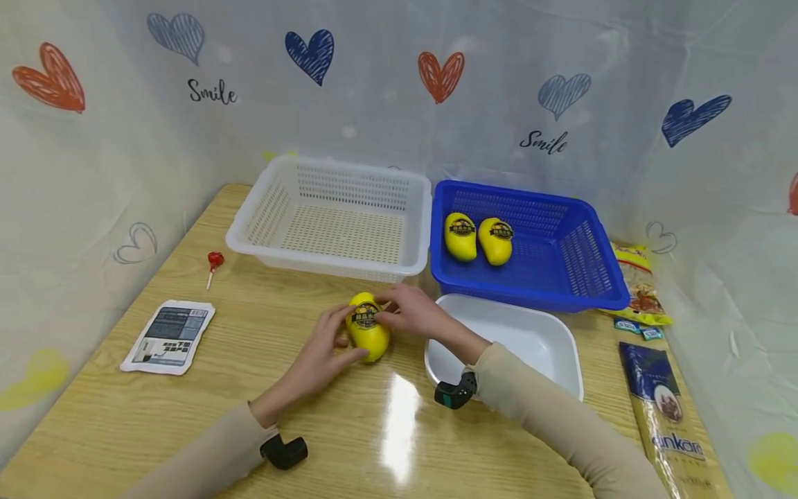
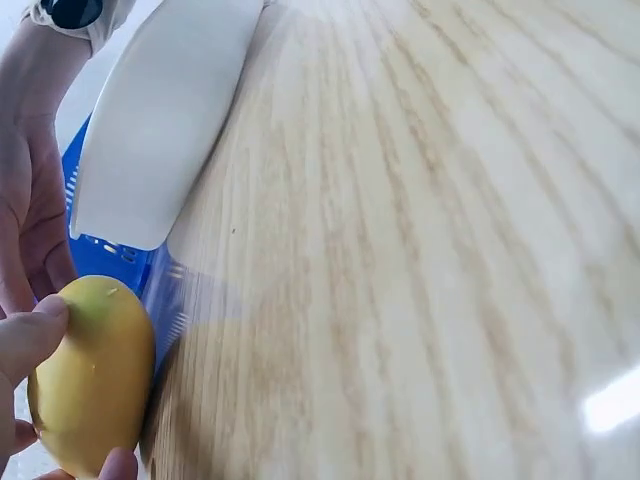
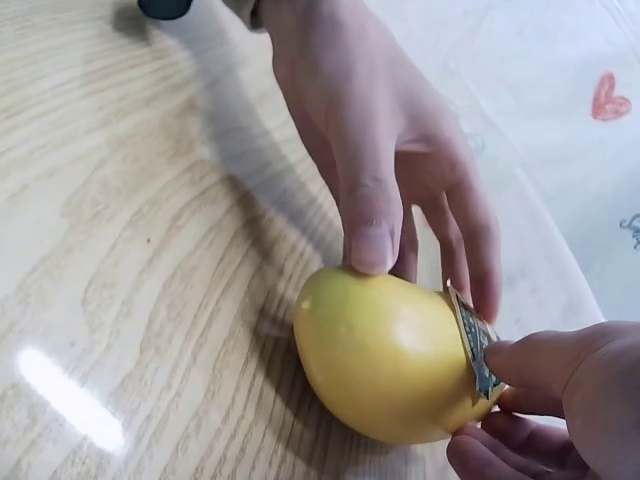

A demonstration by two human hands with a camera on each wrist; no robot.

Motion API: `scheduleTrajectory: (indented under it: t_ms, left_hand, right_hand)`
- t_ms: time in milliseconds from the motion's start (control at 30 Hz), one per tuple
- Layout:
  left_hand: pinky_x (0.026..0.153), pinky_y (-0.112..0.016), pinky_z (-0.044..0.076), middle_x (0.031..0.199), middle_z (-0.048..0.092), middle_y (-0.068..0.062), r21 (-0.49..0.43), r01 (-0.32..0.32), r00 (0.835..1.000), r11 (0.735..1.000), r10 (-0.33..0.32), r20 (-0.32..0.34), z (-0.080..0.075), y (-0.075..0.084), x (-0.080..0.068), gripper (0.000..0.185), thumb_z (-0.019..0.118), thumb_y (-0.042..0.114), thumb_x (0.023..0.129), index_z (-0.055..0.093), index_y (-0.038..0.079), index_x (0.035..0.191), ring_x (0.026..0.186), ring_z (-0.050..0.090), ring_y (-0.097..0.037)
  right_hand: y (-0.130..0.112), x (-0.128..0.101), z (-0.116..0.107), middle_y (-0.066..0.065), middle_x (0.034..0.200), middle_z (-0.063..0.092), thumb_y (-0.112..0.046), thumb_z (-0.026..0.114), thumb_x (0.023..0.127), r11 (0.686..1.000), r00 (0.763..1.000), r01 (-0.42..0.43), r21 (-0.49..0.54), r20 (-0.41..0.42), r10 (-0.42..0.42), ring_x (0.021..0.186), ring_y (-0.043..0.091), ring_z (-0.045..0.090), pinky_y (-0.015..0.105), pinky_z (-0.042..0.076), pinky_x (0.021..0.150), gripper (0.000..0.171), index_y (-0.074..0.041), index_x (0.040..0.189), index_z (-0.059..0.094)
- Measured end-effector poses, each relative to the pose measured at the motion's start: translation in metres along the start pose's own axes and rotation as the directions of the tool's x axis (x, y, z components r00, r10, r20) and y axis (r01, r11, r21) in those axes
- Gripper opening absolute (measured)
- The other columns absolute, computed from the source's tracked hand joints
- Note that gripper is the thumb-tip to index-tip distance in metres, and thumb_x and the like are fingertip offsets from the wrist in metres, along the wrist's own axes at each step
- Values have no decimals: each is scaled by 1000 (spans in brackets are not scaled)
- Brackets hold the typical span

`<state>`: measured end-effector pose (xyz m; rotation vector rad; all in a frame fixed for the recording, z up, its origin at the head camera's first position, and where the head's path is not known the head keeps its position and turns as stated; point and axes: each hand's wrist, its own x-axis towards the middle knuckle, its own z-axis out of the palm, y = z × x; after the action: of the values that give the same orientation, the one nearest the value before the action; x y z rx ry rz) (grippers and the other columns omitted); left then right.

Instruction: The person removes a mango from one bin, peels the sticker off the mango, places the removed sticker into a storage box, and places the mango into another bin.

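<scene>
**Yellow mango gripped by both hands on the table**

Head view: left hand (image 1: pixel 324 350) and right hand (image 1: pixel 411 310) curled round a yellow mango (image 1: pixel 368 327) resting on the table (image 1: pixel 187 416), just in front of the white basket (image 1: pixel 330 215). Dark round sticker (image 1: pixel 366 317) on top of the fruit, print too small to read, partly covered by right fingertips. Two more mangoes (image 1: pixel 477 239) with like stickers lying side by side in the blue basket (image 1: pixel 580 263). White tray (image 1: pixel 536 339) partly hidden behind the right forearm. Flat grey packet (image 1: pixel 168 336) at left, text illegible; red lollipop (image 1: pixel 214 263) beyond it. Long dark bag (image 1: pixel 670 416) at right, cut off by the frame, lettering "ankara" legible. "Smile" written twice on the heart-printed curtain (image 1: pixel 542 142).

Left wrist view: only fingertips (image 2: pixel 25 340) visible, pressed on the mango (image 2: pixel 95 385); sticker out of sight; tray (image 2: pixel 160 120) and basket (image 2: pixel 105 258) seen edge-on, blurred.

Right wrist view: left thumb (image 3: pixel 372 225) on the fruit (image 3: pixel 390 355), right fingers (image 3: pixel 535 365) pinching the sticker's (image 3: pixel 478 345) edge; sticker seen sidelong, unreadable.
</scene>
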<state>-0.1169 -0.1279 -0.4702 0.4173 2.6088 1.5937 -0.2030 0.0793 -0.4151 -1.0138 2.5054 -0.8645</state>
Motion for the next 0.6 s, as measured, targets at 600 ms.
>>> scheduleTrajectory:
  t_ms: [600]
  left_hand:
    - [112, -49, 31, 152, 30, -19, 30, -13, 1000, 999, 13, 7, 5, 3, 12, 86, 84, 25, 79, 35, 0, 145, 139, 32, -33]
  right_hand:
    - [-8, 3, 3, -1, 87, 66, -14, 67, 92, 985, 992, -110, 130, -53, 117, 79, 8, 58, 21, 49, 71, 8, -8, 97, 68]
